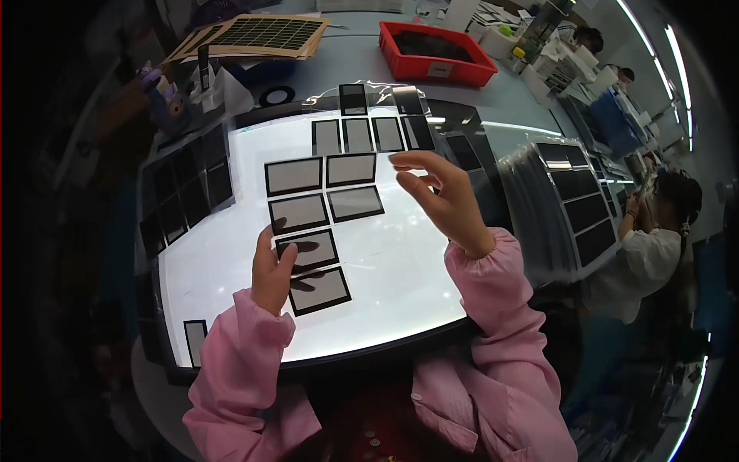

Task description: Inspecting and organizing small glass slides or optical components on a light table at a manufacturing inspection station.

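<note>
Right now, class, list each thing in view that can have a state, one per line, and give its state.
Light table: lit, glowing white.
Framed glass panes: lying flat in rows.
Left hand: resting on a pane's edge.
Right hand: raised, fingers open, holding nothing.
Red bin: open, dark contents.

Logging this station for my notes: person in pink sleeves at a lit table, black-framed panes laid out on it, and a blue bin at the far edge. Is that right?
Not quite: the bin at the far edge is red, not blue, as the head view shows. The rest holds: pink sleeves, the lit table and black-framed panes laid out on it.
</note>
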Motion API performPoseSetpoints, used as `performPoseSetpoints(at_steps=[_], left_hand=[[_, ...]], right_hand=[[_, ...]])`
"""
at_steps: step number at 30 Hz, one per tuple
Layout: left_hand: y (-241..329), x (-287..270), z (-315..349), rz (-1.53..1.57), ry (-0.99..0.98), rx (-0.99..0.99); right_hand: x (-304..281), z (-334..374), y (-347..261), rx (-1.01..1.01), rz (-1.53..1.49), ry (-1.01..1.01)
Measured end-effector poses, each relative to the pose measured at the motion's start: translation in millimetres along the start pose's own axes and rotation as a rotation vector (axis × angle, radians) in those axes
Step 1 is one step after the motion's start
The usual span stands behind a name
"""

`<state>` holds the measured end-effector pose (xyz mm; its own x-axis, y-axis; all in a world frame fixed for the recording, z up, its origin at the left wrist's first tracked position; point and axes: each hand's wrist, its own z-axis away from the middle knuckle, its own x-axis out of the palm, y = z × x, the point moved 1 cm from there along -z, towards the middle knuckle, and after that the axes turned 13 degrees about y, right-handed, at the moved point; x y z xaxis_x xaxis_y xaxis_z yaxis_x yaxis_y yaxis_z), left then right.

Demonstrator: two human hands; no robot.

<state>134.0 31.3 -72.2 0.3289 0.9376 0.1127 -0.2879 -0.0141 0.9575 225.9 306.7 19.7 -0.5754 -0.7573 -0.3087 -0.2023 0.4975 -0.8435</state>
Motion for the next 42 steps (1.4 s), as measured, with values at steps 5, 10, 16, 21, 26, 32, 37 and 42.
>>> performPoseSetpoints(at_steps=[5,10,16,21,26,32,37,42], left_hand=[[-6,-9,0,-0.325,-0.003,0.107],[7,-10,2,-0.933,0.052,0.346],[27,8,28,-0.939,0.341,0.688],[-5,45,66,-0.664,0.085,1.065],[-17,60,89,-0.728,-0.113,1.054],[-14,53,87,-0.632,-0.066,1.002],[0,54,84,-0.099,-0.294,0.384],[-3,49,74,0.343,-0.436,-0.15]], right_hand=[[-73,14,106,-0.032,1.114,0.325],[-107,36,135,0.255,1.276,0.164],[-130,38,174,0.176,1.073,0.27],[-129,44,165,-0.152,1.166,0.157],[-125,59,152,0.007,1.231,0.046],[-138,40,125,0.065,1.153,0.266],[-62,50,-8,-0.275,0.735,0.136],[47,98,-74,-0.597,0.535,-0.407]])
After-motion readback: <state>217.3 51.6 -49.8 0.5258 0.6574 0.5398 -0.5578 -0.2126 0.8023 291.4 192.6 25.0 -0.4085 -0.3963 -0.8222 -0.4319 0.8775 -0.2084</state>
